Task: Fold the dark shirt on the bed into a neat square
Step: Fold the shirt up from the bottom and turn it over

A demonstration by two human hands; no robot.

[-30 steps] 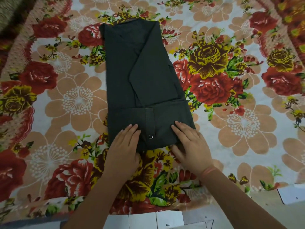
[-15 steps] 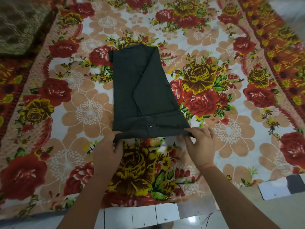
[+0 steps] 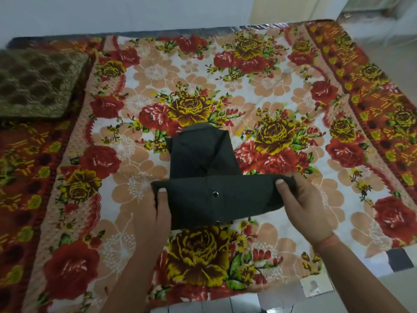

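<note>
The dark shirt (image 3: 203,161) lies folded into a narrow strip in the middle of the floral bedsheet (image 3: 282,91). Its near end is lifted off the sheet and bent over toward the far end, showing two metal snaps. My left hand (image 3: 155,213) grips the lifted end at its left corner, thumb on top. My right hand (image 3: 304,204) grips the right corner the same way, with an orange band on the wrist. The fingers of both hands are hidden under the cloth.
A brown patterned cushion (image 3: 38,84) sits at the bed's far left corner. A white wall runs behind the bed. Tiled floor (image 3: 225,306) shows along the near edge, and the bed's right edge (image 3: 383,91) borders pale floor.
Both hands went from pressing flat on the shirt's near end to gripping its corners, then raised that end and carried it away from me. The camera view tilted up.
</note>
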